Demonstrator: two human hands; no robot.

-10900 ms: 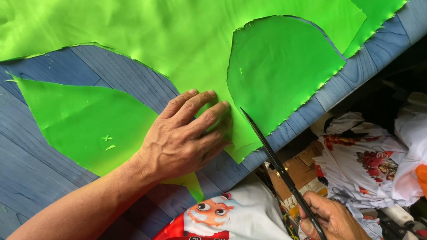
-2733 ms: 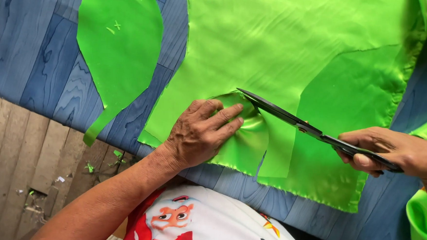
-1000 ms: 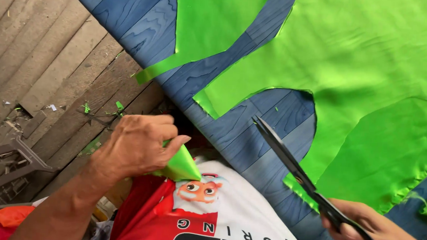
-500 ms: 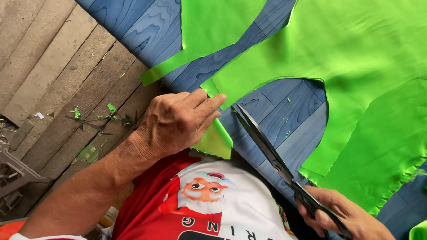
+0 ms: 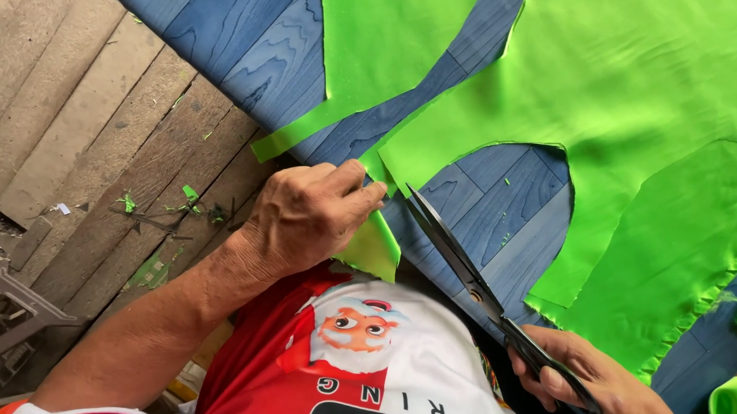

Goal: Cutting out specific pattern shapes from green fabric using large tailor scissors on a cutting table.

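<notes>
Down at the lower centre of the frame, the left hand (image 5: 309, 216) is curled over the near tip of the bright green fabric sheet (image 5: 644, 87), fingers closed and pinching a small pointed flap of it that hangs off the edge of the blue wood-grain counter (image 5: 503, 197). That grip looks meant to hold the cloth taut and steady where the cut edge ends. Lower right, the right hand (image 5: 594, 395) is wrapped through the handles of the long black scissors (image 5: 474, 280), blades close together and the tip aimed up-left at the pinched corner, just beside the left fingertips. Across the upper right the fabric spreads flat, with a curved cut-out baring the counter. A separate curved green cut piece (image 5: 377, 48) lies at upper centre, apart from the main sheet. On the left, green scraps (image 5: 188, 196) dot the grey wooden plank floor (image 5: 79, 116).
</notes>
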